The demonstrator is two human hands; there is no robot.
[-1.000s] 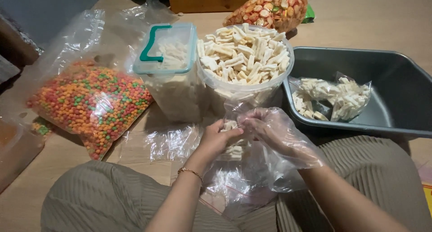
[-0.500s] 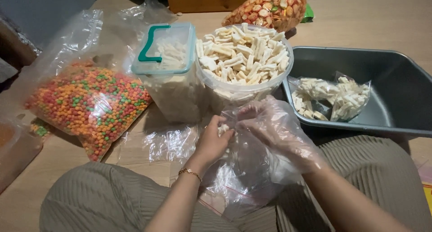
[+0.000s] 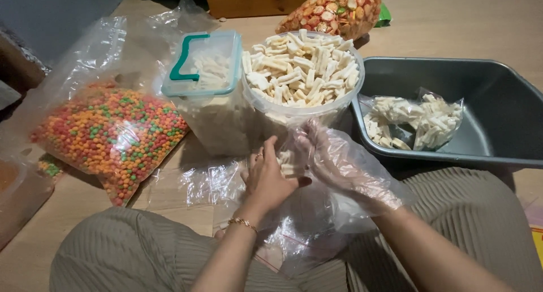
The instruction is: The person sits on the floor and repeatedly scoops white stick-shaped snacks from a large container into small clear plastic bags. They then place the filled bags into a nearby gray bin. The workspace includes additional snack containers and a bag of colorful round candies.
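A small clear plastic bag (image 3: 308, 235) is being held between both hands over the lap, just in front of the big round tub (image 3: 302, 108). The left hand (image 3: 267, 179), bare and wearing a bracelet at the wrist, is being kept at the bag's mouth, its fingers (image 3: 266, 153) curled upward and closed on the plastic rim. A few pale cracker sticks (image 3: 287, 163) are being pinched between the two hands, touching the left thumb side and the fingertips of the right hand (image 3: 339, 164). The right hand is being covered by a loose transparent glove, and its fingers (image 3: 308, 142) are being bent inward, closed on the sticks at the bag's opening. The rest of the bag is hanging below the hands, crumpled against the ribbed trousers.

The round tub is being shown heaped with the same pale sticks. Just beside it on the left, a clear box with a teal-handled lid (image 3: 201, 65) is standing. Further left, a large bag of coloured round snacks (image 3: 107, 133) is lying on the floor. On the right, a grey tray (image 3: 498, 99) is holding a filled packet of sticks (image 3: 416, 119). Behind the tub, a bag of mixed orange crackers (image 3: 334, 9) is lying.
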